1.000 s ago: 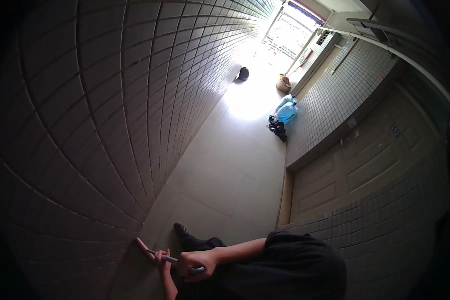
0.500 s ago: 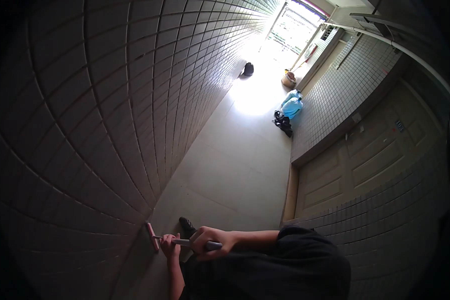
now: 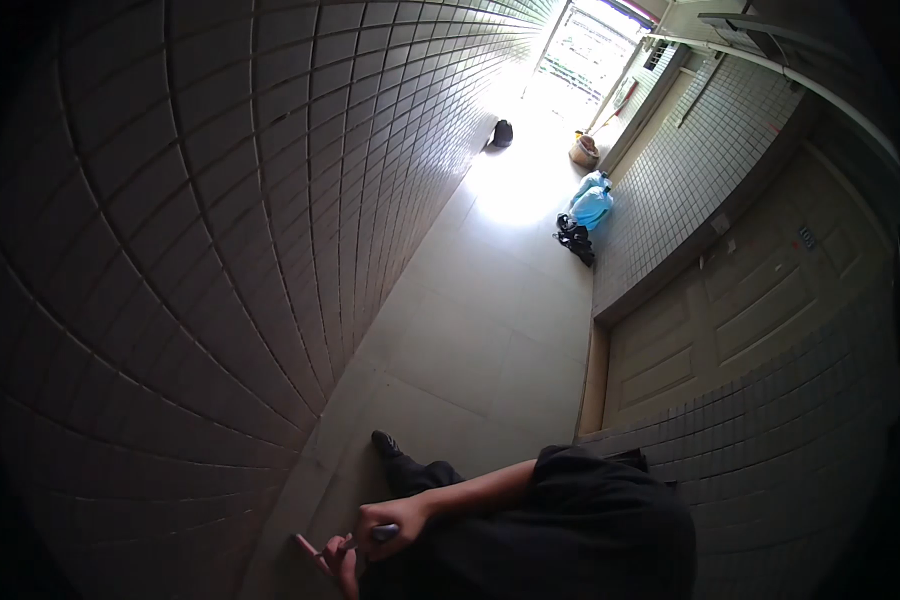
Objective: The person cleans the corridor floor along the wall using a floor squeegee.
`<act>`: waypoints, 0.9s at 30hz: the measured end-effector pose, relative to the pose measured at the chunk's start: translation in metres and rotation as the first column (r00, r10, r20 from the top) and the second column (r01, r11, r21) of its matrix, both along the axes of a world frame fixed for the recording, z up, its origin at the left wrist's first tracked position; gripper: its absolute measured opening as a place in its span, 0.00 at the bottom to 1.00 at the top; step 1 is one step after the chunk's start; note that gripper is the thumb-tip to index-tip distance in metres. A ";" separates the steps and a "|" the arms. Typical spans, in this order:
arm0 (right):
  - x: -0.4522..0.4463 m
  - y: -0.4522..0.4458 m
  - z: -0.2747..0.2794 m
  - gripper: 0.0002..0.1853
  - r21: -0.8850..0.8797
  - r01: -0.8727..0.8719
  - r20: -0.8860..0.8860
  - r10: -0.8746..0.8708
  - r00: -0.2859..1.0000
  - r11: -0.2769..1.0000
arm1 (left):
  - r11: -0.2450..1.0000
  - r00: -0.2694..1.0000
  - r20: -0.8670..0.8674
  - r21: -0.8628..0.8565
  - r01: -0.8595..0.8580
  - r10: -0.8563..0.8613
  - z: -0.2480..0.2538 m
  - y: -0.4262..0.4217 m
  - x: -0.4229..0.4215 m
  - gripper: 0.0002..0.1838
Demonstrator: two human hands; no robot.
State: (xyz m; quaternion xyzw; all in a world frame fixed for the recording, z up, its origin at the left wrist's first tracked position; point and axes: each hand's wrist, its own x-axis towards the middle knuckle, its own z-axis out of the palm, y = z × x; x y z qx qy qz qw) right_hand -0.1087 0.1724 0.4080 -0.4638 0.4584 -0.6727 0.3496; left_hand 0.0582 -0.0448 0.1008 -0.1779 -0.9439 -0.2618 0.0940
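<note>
My right hand (image 3: 377, 520) is wrapped round the grey handle end of a long-handled mop (image 3: 308, 546) with a narrow pinkish bar head. Further down the same handle, close to that head, my left hand (image 3: 340, 556) is closed, its forearm cut off by the bottom edge. The mop head is near the floor by the tiled wall on the left; I cannot tell whether it touches. Much of the handle is foreshortened or hidden behind my hands. Just ahead of them, a dark shoe (image 3: 384, 444) and trouser leg rest on the floor.
A tiled wall (image 3: 220, 230) runs along the left of the corridor floor (image 3: 470, 330). On the right are a closed door (image 3: 730, 300), black bags (image 3: 574, 240), a light-blue bag (image 3: 592, 205) and a brown basket (image 3: 584, 152). A dark bag (image 3: 503, 132) stands by the left wall.
Both hands and the mop have moved down in the view, the mop head sliding away from the wall base. The handle now points more toward me, and more of my leg shows.
</note>
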 end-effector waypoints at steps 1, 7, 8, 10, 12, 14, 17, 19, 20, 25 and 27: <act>0.005 -0.009 -0.009 0.14 -0.042 -0.011 0.036 0.013 0.999 0.999 | 1.000 1.000 -0.002 -0.002 0.007 -0.007 -0.001 -0.010 -0.004 0.07; 0.017 -0.049 -0.039 0.12 0.011 -0.100 0.034 0.099 0.994 0.995 | 0.997 0.999 0.044 0.066 -0.026 0.023 -0.010 -0.011 -0.009 0.09; 0.018 -0.053 -0.039 0.12 -0.001 -0.112 0.036 0.112 0.993 0.994 | 0.997 0.998 0.055 0.075 -0.036 0.032 -0.009 -0.014 -0.009 0.09; 0.020 -0.058 -0.044 0.12 -0.011 -0.143 0.034 0.144 0.989 0.990 | 0.994 0.996 0.076 0.095 -0.061 0.054 -0.009 -0.017 -0.009 0.09; 0.021 -0.060 -0.048 0.12 -0.025 -0.198 0.037 0.199 0.979 0.980 | 0.990 0.992 0.101 0.116 -0.084 0.072 -0.010 -0.018 -0.009 0.10; 0.020 -0.058 -0.049 0.10 -0.057 -0.211 0.048 0.214 0.976 0.976 | 0.985 0.988 0.126 0.140 -0.103 0.086 -0.011 -0.016 -0.010 0.10; 0.018 -0.053 -0.054 0.10 -0.118 -0.237 0.069 0.246 0.967 0.964 | 0.975 0.981 0.163 0.178 -0.134 0.105 -0.013 -0.011 -0.016 0.11; 0.025 -0.053 -0.072 0.10 -0.150 -0.146 0.105 0.163 0.981 0.978 | 0.968 0.975 0.190 0.198 -0.151 0.113 -0.013 -0.010 -0.022 0.12; 0.027 -0.053 -0.077 0.11 -0.166 -0.100 0.125 0.121 0.985 0.981 | 0.965 0.972 0.204 0.207 -0.160 0.117 -0.013 -0.009 -0.025 0.12; 0.016 -0.040 -0.087 0.12 -0.145 -0.074 0.162 0.098 0.982 0.987 | 0.945 0.950 0.285 0.258 -0.202 0.125 -0.018 0.005 -0.045 0.13; 0.001 -0.030 -0.089 0.07 -0.106 -0.194 0.090 0.204 0.975 0.975 | 0.934 0.937 0.325 0.277 -0.224 0.129 -0.019 0.016 -0.052 0.14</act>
